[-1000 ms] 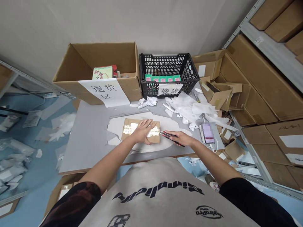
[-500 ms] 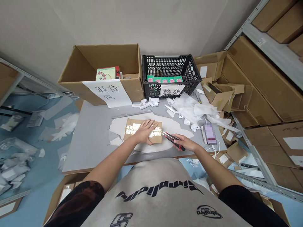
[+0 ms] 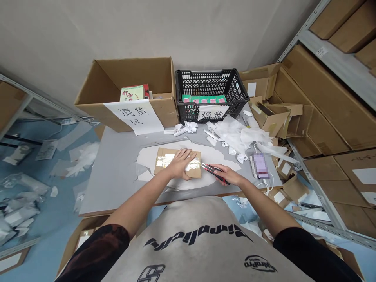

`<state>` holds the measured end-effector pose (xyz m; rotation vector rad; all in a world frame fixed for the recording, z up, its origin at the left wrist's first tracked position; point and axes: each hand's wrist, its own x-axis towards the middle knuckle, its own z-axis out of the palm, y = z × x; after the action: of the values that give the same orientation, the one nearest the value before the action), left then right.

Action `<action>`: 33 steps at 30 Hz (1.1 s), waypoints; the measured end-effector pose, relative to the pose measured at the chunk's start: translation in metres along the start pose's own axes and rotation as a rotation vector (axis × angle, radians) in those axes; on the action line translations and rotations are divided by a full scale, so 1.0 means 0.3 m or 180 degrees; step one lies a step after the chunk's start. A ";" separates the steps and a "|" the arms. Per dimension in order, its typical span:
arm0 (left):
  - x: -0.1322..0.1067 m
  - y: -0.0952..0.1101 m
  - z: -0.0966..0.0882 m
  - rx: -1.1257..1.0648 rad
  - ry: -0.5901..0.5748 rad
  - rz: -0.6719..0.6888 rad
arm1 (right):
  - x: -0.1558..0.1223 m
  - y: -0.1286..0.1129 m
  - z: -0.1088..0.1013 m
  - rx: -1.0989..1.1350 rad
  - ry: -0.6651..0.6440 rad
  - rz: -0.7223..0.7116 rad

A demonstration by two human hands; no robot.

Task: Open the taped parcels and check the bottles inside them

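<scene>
A small brown cardboard box [image 3: 163, 163] with shiny tape across its top lies on the worn pale patch of the grey table. My left hand [image 3: 179, 163] rests on top of the box, fingers spread and thumb near its close edge. In my right hand [image 3: 226, 173] is a black and red utility knife [image 3: 213, 171], fingers wrapped round its handle. The knife points left, its tip at the right end of the box; whether the blade touches the cardboard is hard to make out.
Behind stand a large open carton [image 3: 158, 111] with product boxes and a black plastic crate [image 3: 212, 84] holding several green boxes. Crumpled white paper [image 3: 232, 133] and a phone [image 3: 260, 165] with a cable lie to the right. Shelves of cartons [image 3: 329, 102] flank the table [image 3: 105, 168].
The view has shifted very slightly. Both hands, the box and the utility knife stay nearly where they were.
</scene>
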<state>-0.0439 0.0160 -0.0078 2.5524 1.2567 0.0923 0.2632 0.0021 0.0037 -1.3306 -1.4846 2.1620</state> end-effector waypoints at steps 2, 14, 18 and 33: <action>0.000 0.001 -0.001 0.0003 0.0002 -0.0007 | 0.007 0.002 0.012 0.0006 0.0045 0.0006; 0.009 0.005 -0.016 0.0094 -0.0016 -0.0011 | 0.017 -0.056 -0.040 -0.0467 -0.0257 0.0127; 0.006 0.002 -0.015 0.0073 -0.0009 0.0041 | 0.012 -0.063 -0.045 -0.0567 -0.0283 0.0107; 0.006 0.015 0.010 0.0112 -0.0032 0.0010 | 0.006 -0.053 -0.041 -0.0429 -0.0316 0.0318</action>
<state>-0.0389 0.0140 -0.0094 2.5813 1.2617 0.0585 0.2668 0.0187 0.0146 -1.3864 -1.6617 2.2551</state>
